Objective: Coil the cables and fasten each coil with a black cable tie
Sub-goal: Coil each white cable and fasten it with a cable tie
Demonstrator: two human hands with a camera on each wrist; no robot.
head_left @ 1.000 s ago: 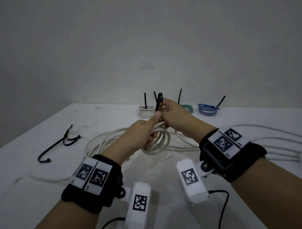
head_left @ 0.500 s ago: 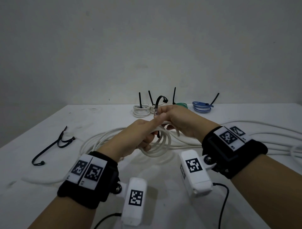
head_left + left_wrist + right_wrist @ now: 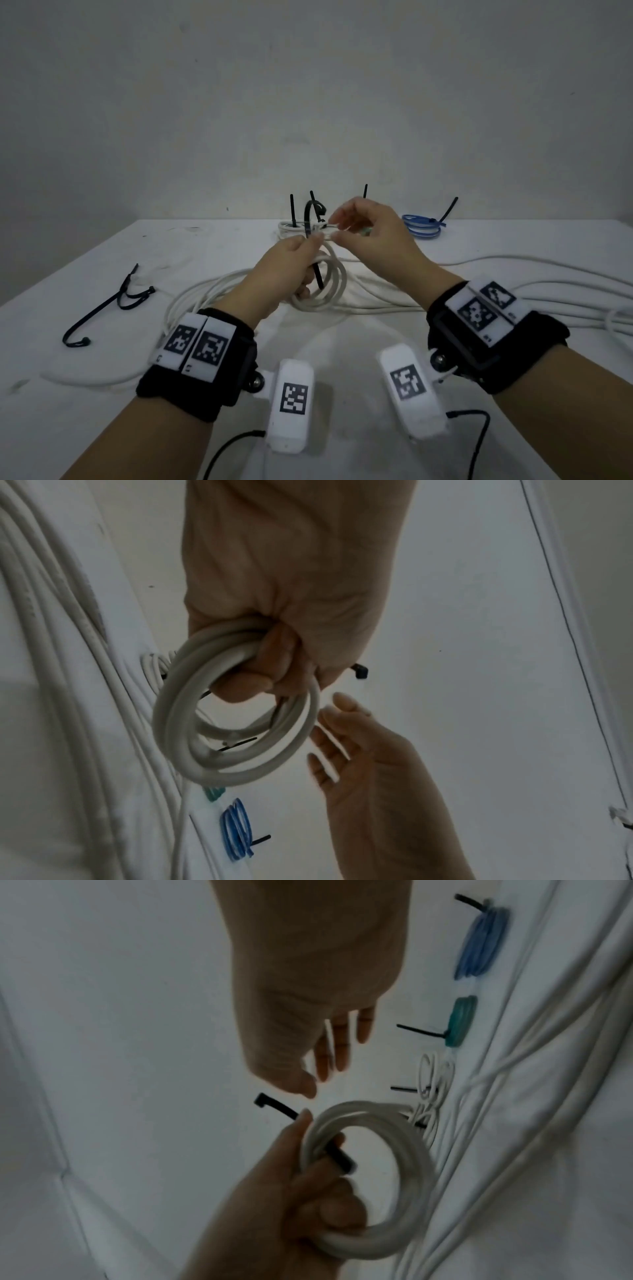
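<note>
My left hand point(image 3: 303, 263) grips a small white cable coil point(image 3: 334, 286) held upright above the table. A black cable tie point(image 3: 310, 214) is pinned against the coil under that hand's thumb. It arches above the fist, and its tail pokes down through the ring. In the left wrist view the fingers point(image 3: 260, 669) curl round the coil point(image 3: 232, 767), and the tie head point(image 3: 359, 670) sticks out beside them. My right hand point(image 3: 337, 228) hovers just right of the tie with its fingers spread. The right wrist view shows the right hand point(image 3: 329, 1064) holding nothing, close to the tie point(image 3: 274, 1106) and the coil point(image 3: 404, 1150).
Tied coils stand along the far table edge: a white one point(image 3: 291, 228), a green one point(image 3: 460, 1020) and a blue one point(image 3: 421, 228). Loose black ties point(image 3: 113, 305) lie at the left. Long white cables point(image 3: 548, 298) sprawl under the hands and to the right.
The tie stood upright in my right hand's pinch; it then bent over into an arch. Now the right hand has let go and spread its fingers. The left hand keeps holding the coil.
</note>
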